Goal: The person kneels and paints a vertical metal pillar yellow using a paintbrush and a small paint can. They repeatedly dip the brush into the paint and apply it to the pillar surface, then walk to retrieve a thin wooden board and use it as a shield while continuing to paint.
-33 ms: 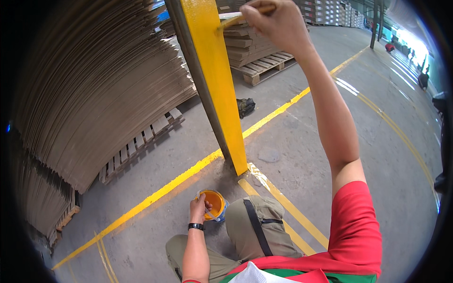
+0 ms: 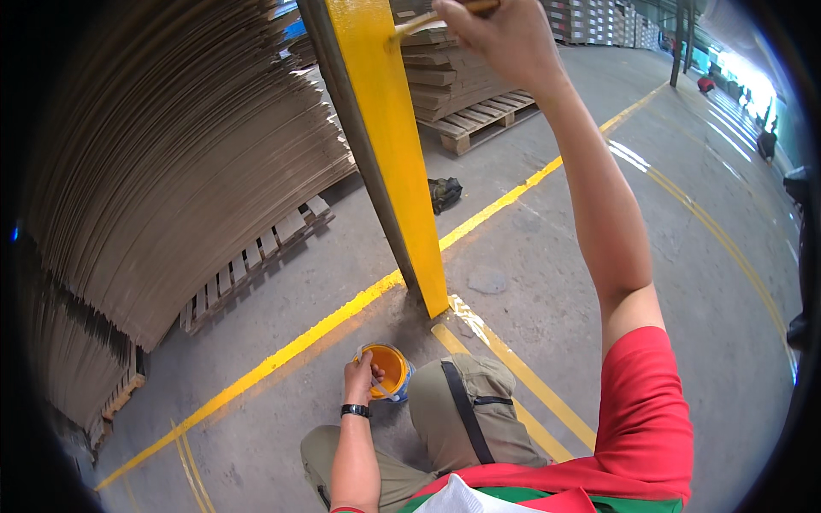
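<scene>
Head view. Right hand [image 2: 511, 41]: raised at the top edge, fingers closed around the handle of a brush [image 2: 417, 26]. Bristle end points left and meets the right-hand edge of the yellow face of a post [image 2: 389, 137]; exact contact area too small to tell. Post leans across the frame, dark along its left side, its foot on the grey floor [image 2: 282, 398].

Left hand [image 2: 363, 380]: low, near the centre, fingers curled over the near-left rim of a bucket [image 2: 394, 366] and gripping its pale handle strip. Bucket stands on the floor just left of the person's bent knee, orange-yellow inside, bluish outside. Dark watch [image 2: 356, 410] on the left wrist.

Surroundings: bright yellow line [image 2: 329, 322] runs diagonally past the post's foot. Tall stack of brown sheets [image 2: 188, 171] on the left, over a pallet [image 2: 256, 248]. Dark bundle [image 2: 445, 195] lies on the floor, right of the post.
</scene>
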A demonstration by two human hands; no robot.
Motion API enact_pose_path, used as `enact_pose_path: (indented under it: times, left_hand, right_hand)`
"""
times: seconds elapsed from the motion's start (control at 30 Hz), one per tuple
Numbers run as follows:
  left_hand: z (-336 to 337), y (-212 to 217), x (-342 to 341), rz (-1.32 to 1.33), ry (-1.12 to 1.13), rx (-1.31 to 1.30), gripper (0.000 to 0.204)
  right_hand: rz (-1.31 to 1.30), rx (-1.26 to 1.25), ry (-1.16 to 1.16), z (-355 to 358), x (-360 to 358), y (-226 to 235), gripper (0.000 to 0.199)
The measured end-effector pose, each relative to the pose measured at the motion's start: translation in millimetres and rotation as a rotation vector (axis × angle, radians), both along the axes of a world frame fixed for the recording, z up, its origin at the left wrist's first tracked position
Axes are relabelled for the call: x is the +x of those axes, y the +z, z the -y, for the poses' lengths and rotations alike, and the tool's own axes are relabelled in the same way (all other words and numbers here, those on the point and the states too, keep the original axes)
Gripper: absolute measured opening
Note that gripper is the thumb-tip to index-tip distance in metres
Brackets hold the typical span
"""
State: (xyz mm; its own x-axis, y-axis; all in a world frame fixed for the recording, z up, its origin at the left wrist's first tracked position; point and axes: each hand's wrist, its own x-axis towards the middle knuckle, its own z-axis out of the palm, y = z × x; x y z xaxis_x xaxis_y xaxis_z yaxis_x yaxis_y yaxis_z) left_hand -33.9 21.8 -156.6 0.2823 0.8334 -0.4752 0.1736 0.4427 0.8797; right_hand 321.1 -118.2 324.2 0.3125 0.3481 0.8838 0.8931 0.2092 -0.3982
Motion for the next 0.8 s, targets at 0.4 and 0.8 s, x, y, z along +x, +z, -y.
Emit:
enact_pose_path:
  times: [0.4, 0.8]
  left_hand:
    - [0.9, -0.1, 1.3, 0.011, 0.007, 0.0, 0.032]
    - [1.4, 3.1, 3.4, -0.011, 0.0, 0.004, 0.031]
  right_hand:
    - [0.248, 0.352, -0.018, -23.8, 8.8, -88.3, 0.025]
    - [0.228, 0.287, -0.035, -24.2, 9.4, -89.3, 0.019]
